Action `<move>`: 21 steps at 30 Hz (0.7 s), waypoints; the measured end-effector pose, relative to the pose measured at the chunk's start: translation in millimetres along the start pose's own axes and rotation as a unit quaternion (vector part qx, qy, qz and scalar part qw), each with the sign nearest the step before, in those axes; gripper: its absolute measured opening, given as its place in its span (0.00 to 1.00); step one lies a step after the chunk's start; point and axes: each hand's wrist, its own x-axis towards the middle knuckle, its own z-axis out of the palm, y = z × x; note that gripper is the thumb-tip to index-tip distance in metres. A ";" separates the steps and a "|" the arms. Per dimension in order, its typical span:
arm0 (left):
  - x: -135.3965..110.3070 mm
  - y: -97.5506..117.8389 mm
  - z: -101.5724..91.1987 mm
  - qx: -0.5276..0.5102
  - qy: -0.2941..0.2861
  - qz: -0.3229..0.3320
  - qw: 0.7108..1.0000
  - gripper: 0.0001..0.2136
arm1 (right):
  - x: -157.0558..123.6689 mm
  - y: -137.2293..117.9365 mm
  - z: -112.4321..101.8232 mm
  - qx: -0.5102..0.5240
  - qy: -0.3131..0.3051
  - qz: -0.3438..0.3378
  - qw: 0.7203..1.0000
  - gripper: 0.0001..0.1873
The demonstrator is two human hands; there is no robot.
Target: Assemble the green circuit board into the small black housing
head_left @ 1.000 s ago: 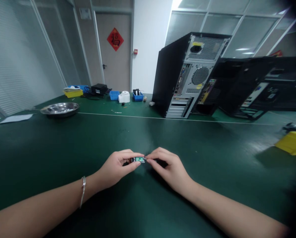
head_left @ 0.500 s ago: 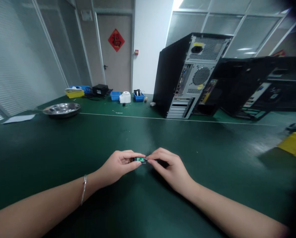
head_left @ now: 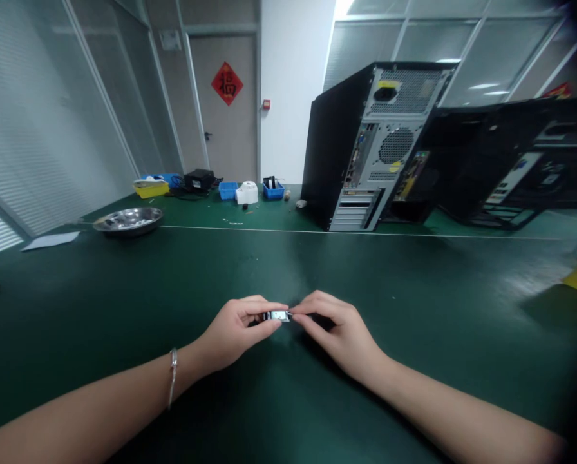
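Observation:
Over the green table, a small rectangular electronic part (head_left: 279, 316) with a bright, reflective face and dark ends sits between my two hands. Thumb and fingers of my left hand (head_left: 243, 327) grip its long sides, the other fingers curled behind. My right hand (head_left: 337, 327) is closed in a pinch right at the part's right end, where a thin metallic bit shows. Whatever lies between the right fingertips is too small to make out. A silver bracelet (head_left: 173, 377) is on my left wrist.
A black computer tower (head_left: 337, 142) stands at the back right, beside more open cases (head_left: 491, 161). A metal bowl (head_left: 129, 222) and a paper sheet (head_left: 51, 241) lie left. Blue bins (head_left: 228, 190), a white device (head_left: 246, 193) and a black adapter (head_left: 199, 180) line the back.
The part's visible face, green and white before, now looks bright and pale. The view has shifted slightly; both hands keep their grips close together.

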 end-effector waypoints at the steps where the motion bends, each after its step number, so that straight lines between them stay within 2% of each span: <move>1: 0.2 -0.5 -0.3 -0.013 -0.002 -0.005 1.000 0.14 | 0.0 0.2 0.0 0.001 -0.001 0.002 1.000 0.08; 10: 2.0 1.5 -2.6 -0.061 -0.015 -0.041 0.997 0.14 | -0.3 2.8 1.1 0.012 0.000 0.001 1.000 0.07; 21: 1.5 2.6 -4.4 -0.073 -0.018 -0.065 0.995 0.15 | 0.5 1.8 1.7 0.009 0.001 -0.003 1.000 0.09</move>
